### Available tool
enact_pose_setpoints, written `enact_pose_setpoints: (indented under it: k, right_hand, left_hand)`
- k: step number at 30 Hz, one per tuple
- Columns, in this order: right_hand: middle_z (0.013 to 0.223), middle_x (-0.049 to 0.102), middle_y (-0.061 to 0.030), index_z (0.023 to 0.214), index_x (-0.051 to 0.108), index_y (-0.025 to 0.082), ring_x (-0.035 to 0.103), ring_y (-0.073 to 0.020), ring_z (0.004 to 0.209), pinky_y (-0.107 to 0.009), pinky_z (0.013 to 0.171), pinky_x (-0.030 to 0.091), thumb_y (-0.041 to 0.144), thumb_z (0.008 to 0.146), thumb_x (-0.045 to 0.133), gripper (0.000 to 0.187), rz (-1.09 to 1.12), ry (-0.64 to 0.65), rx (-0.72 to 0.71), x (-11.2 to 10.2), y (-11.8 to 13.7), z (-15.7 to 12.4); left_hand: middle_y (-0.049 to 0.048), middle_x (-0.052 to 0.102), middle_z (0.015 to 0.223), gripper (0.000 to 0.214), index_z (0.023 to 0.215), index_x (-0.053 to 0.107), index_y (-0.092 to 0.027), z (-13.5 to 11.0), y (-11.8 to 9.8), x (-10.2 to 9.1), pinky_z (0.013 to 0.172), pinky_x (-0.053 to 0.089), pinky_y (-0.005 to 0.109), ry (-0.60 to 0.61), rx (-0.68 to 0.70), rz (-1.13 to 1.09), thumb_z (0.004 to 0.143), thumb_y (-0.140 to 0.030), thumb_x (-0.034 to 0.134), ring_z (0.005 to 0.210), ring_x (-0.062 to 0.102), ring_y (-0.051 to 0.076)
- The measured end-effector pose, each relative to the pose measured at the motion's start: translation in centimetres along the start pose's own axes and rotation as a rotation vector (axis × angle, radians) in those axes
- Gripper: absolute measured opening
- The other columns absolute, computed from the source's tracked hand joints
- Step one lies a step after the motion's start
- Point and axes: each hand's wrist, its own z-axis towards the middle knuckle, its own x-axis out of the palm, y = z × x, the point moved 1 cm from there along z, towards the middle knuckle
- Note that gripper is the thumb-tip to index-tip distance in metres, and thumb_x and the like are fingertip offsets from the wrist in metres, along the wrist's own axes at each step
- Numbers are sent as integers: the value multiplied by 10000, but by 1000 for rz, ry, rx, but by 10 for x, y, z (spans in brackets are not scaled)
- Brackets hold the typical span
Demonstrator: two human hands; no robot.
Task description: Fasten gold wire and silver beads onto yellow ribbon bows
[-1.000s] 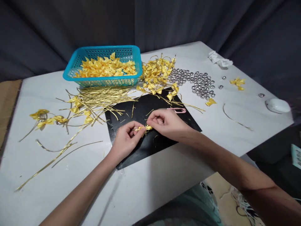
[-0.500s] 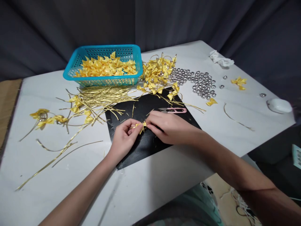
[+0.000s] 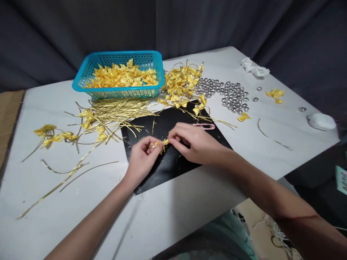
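Note:
Over the black mat [image 3: 157,177], a small yellow ribbon bow [image 3: 162,148] is pinched between both hands. My left hand [image 3: 145,153] is closed on its left side, thumb against the curled forefinger. From the right, my right hand [image 3: 191,141] grips the bow's other side with thumb and fingertips. Part of the bow is hidden by the fingers. Pink-handled thread snips [image 3: 206,126] lie just beyond my right hand, their blades covered by it. Gold wire ties [image 3: 121,112] are heaped past my left hand.
A blue basket [image 3: 119,87] of yellow bows stands at the back. Right of it are a pile of wired yellow bows [image 3: 181,83] and many silver beads [image 3: 234,95]. Loose gold strands [image 3: 54,187] lie at left. A white case [image 3: 321,121] sits near the right edge.
My right hand has shifted slightly up and now covers the blades of the snips. Both hands keep hold of the bow, and my left hand has hardly moved.

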Motion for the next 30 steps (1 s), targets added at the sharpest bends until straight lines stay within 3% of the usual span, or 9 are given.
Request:
enact_pose_setpoints:
  k: [2,6,11,14,19,25,30]
  right_hand:
    - [663,485,5,753,554,133,411,-74,536,-206,527,330,177,830,471,122,105,-92,120,1,0,1]
    - [539,434,47,672,562,138,306,-46,430,-194,413,233,280,756,580,166,291,-66,370,9,3,2]
    - [718,517,23,771,574,139,319,-15,427,-178,401,237,294,698,636,182,419,-149,445,19,3,2]
    - [684,494,29,799,592,129,312,-15,416,-177,382,203,297,710,623,193,550,-102,494,21,0,2]
    - [656,516,19,795,620,125,373,-48,491,-183,433,268,256,733,615,145,629,-62,431,18,-3,4]
    - [762,591,-13,751,596,139,494,-86,657,-195,566,404,241,728,640,113,738,-182,392,9,-3,5]
    - [745,617,-5,809,536,162,502,-60,520,-189,478,428,313,782,612,171,862,-129,342,-13,1,3]
  left_hand:
    - [-19,513,603,175,690,592,-142,1,1,-1,484,320,188,1,5,-32,728,-309,629,545,415,89]
    - [-2,549,638,214,711,602,-136,2,0,-2,517,349,196,18,10,-79,717,-346,641,584,452,103]
    - [-9,528,588,259,668,594,-137,0,-2,-1,486,308,201,64,1,-32,708,-389,641,527,408,92]
    - [-10,527,581,270,677,605,-140,0,-2,-1,478,299,203,67,-6,-23,699,-405,650,518,401,91]
    - [-9,541,599,273,696,618,-140,0,0,-1,492,314,203,73,5,-40,709,-410,656,538,418,92]
    - [-13,550,613,232,699,622,-135,1,0,-1,512,334,194,48,-11,-87,705,-361,677,552,430,86]
    - [-32,523,600,201,707,603,-150,1,-1,-2,466,315,185,5,-31,-133,731,-339,664,505,399,71]
